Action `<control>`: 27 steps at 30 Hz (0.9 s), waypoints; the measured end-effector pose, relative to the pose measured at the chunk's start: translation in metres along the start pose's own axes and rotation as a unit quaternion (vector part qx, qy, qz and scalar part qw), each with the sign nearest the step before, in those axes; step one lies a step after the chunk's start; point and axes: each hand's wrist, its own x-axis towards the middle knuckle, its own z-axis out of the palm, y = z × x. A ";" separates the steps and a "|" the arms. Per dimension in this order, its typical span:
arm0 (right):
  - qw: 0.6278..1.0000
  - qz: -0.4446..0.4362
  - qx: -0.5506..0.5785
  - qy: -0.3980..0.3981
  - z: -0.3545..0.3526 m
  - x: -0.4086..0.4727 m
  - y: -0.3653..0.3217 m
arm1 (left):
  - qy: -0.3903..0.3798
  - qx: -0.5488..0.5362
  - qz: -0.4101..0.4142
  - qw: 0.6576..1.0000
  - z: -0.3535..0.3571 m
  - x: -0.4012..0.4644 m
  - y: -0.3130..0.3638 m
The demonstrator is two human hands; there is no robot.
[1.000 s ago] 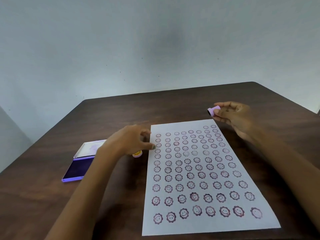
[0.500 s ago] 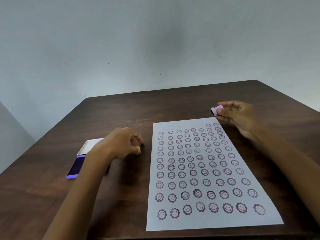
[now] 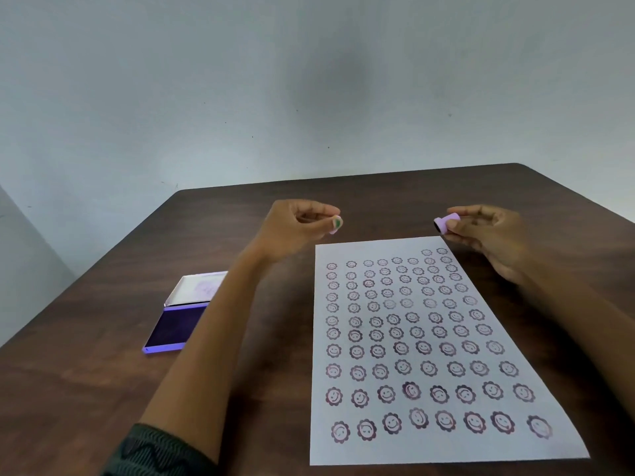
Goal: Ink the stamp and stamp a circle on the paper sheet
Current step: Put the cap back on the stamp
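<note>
Dark brown wood-grain table [image 3: 103, 389], rounded far corners, set against a plain pale blue-grey wall [image 3: 309, 80]. No brand, label or legible writing anywhere; faint purple smudges inside the ink pad lid cannot be read.

White paper sheet [image 3: 443, 448] lies flat right of centre, covered in rows of purple flower-edged smiley prints, smaller toward the far edge.

Ink pad [image 3: 175, 326] open at left, dark purple pad nearest, white lid hinged back behind it; the left forearm crosses its right edge.

Left hand [image 3: 295, 228] raised above the table, fingertips pinched on a small green and pink piece [image 3: 336, 224].

Right hand [image 3: 488, 235] beyond the sheet's far right corner, fingers closed around a lilac stamp [image 3: 446, 224], its dark end facing left.
</note>
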 end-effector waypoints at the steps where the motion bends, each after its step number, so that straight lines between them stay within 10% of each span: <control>1: 1.000 -0.003 -0.005 0.002 0.001 -0.001 -0.002 | 0.010 -0.024 -0.007 1.000 0.003 0.000 -0.007; 18: 0.998 -0.018 0.027 -0.053 0.126 -0.011 -0.046 | 0.077 -0.242 -0.089 0.963 0.012 0.007 -0.038; 27: 0.997 -0.029 0.035 0.066 0.164 -0.014 -0.016 | 0.114 -0.256 -0.087 0.956 0.010 0.006 -0.038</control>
